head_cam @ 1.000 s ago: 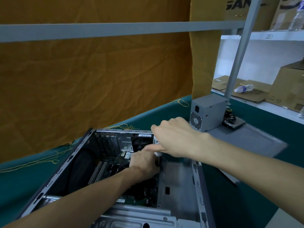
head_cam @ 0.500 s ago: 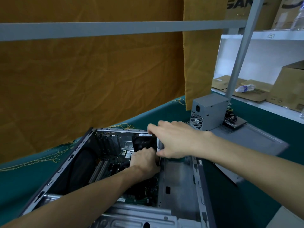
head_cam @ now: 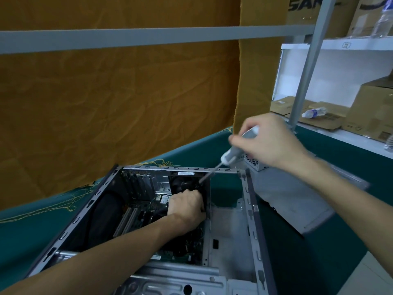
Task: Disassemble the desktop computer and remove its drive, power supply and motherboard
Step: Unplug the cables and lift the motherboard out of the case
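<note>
So the open computer case [head_cam: 247, 211] is lying on its side on the green table [head_cam: 25, 233]. The left hand [head_cam: 186, 204] is down inside it, fingers curled around something dark just below the black fan [head_cam: 184, 184], can't make out what exactly. The motherboard [head_cam: 148, 213] sits right under that hand. The right hand [head_cam: 271, 141] is up above the case's far rim, gripping a grey screwdriver [head_cam: 230, 155], tip angled down toward the fan. The power supply [head_cam: 254, 163] is on the table behind that hand, mostly hidden.

Grey case [head_cam: 248, 209], teal tablecloth [head_cam: 32, 235], mustard curtain [head_cam: 117, 99], seemingly white-grey screwdriver [head_cam: 234, 152].
</note>
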`<action>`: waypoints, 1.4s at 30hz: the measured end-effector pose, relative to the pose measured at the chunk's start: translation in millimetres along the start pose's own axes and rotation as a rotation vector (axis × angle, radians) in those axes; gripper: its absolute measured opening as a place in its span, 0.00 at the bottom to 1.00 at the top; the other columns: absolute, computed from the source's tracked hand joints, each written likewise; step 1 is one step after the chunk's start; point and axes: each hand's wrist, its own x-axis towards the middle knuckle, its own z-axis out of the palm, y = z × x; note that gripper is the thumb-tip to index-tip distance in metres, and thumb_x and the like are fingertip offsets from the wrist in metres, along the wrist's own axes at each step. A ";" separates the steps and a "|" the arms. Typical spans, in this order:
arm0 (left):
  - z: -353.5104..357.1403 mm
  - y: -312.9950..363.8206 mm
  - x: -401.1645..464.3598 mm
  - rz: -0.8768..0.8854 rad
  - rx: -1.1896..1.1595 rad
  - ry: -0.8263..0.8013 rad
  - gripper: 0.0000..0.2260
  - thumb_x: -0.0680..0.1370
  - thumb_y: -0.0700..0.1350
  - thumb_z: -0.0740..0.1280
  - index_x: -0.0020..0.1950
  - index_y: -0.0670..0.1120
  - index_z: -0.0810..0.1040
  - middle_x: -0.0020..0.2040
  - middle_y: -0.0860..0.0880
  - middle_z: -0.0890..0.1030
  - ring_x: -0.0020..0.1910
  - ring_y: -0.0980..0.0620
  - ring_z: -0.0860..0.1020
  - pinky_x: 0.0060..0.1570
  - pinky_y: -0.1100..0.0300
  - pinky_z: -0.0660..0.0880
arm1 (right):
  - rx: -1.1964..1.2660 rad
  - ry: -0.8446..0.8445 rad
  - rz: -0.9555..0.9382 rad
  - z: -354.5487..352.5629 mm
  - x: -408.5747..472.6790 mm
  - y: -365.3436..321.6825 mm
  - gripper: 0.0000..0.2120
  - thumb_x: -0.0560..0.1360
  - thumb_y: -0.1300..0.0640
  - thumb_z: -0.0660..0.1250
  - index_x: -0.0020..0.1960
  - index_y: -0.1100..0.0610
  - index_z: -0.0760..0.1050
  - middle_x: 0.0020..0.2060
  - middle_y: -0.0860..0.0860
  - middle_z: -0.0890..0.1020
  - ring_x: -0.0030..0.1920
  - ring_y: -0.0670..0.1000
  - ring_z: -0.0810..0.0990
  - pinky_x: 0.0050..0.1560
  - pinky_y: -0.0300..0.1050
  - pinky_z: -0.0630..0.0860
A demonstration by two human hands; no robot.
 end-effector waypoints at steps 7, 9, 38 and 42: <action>1.8 0.5 0.5 0.053 0.062 0.028 0.09 0.76 0.53 0.69 0.53 0.51 0.84 0.50 0.48 0.84 0.52 0.44 0.83 0.50 0.54 0.79 | 1.208 -0.066 0.699 26.4 4.0 22.4 0.16 0.76 0.58 0.74 0.59 0.66 0.80 0.43 0.61 0.85 0.34 0.49 0.82 0.34 0.40 0.80; 3.2 0.0 1.2 0.070 0.055 0.026 0.09 0.76 0.53 0.69 0.54 0.52 0.85 0.51 0.48 0.85 0.52 0.43 0.83 0.50 0.55 0.77 | 1.381 -0.152 0.774 44.0 5.0 18.6 0.17 0.75 0.62 0.73 0.60 0.69 0.79 0.45 0.63 0.83 0.36 0.52 0.84 0.36 0.42 0.82; 3.0 2.3 2.4 0.202 0.205 0.059 0.07 0.77 0.45 0.66 0.52 0.50 0.82 0.51 0.46 0.84 0.51 0.42 0.82 0.42 0.56 0.68 | 0.743 -0.211 0.333 104.7 -4.8 20.3 0.03 0.78 0.66 0.68 0.49 0.60 0.76 0.25 0.50 0.73 0.23 0.50 0.70 0.25 0.42 0.70; 3.1 5.7 0.7 0.258 0.285 0.070 0.06 0.79 0.45 0.64 0.53 0.48 0.80 0.52 0.44 0.83 0.52 0.41 0.82 0.41 0.55 0.66 | 0.748 -0.212 0.330 105.7 -4.4 21.0 0.03 0.77 0.66 0.68 0.49 0.60 0.76 0.26 0.50 0.73 0.23 0.49 0.70 0.25 0.42 0.70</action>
